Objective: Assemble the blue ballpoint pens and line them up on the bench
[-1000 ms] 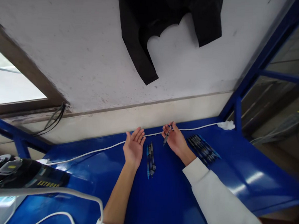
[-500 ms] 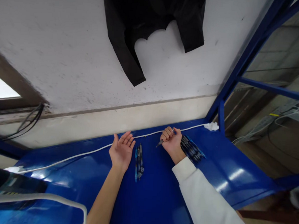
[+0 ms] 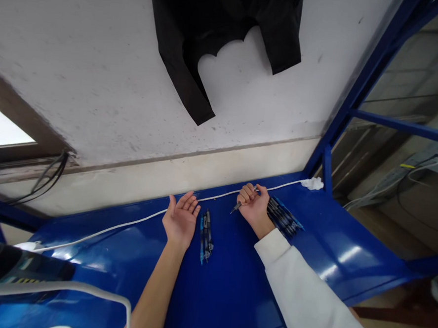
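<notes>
My left hand (image 3: 180, 220) is open, palm up and fingers slightly curled, just left of a small group of pens (image 3: 206, 235) lying side by side on the blue table (image 3: 229, 288). Nothing lies in its palm. My right hand (image 3: 253, 205) is closed around a pen (image 3: 235, 208), whose dark tip points down and left out of the fist while its other end shows by the thumb. Beside that hand, on its right, lies a larger row of dark and blue pens (image 3: 284, 217), partly covered by the hand and wrist.
A white cable (image 3: 126, 224) runs along the back of the table, ending near a crumpled white bundle (image 3: 313, 183). Black clothing (image 3: 228, 16) hangs on the wall. A dark object (image 3: 23, 268) and another white cable (image 3: 66, 287) occupy the lower left. A blue metal frame (image 3: 328, 165) stands right.
The view has shifted slightly, so everything appears a little to the right. My left hand stays open and my right hand still grips the pen.
</notes>
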Action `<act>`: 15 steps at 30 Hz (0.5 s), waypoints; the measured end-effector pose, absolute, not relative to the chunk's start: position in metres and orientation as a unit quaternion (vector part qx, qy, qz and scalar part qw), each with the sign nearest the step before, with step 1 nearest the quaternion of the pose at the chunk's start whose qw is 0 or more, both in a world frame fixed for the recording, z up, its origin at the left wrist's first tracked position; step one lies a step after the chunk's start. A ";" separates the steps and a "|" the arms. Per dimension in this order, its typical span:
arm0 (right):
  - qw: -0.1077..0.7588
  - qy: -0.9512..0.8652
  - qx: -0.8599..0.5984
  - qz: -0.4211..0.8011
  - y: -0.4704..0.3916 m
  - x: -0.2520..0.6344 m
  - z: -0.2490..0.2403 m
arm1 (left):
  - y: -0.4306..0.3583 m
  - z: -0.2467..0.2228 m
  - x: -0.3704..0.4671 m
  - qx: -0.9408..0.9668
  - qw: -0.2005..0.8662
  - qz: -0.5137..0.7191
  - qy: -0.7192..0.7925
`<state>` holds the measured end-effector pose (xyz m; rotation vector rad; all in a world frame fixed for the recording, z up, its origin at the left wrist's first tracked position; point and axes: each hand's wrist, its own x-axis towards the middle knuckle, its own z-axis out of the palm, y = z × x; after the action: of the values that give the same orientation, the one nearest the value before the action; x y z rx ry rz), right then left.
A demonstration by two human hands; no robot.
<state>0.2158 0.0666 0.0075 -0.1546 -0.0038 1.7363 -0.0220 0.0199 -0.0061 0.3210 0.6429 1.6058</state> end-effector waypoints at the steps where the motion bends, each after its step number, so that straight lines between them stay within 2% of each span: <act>1: 0.639 -0.016 -0.073 0.766 0.067 0.214 0.009 | 0.020 -0.006 -0.022 0.143 0.637 0.703 0.281; 10: 0.606 -0.130 -0.207 0.757 0.070 0.200 0.010 | 0.023 -0.008 -0.025 0.159 0.635 0.704 0.276; 15: 0.624 -0.308 -0.309 0.648 0.052 0.200 0.003 | 0.025 -0.010 -0.026 0.163 0.637 0.702 0.274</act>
<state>0.2001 0.0520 0.0025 -0.7098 -0.7081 1.4871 -0.0259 0.0251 -0.0098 0.3719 0.6248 1.6028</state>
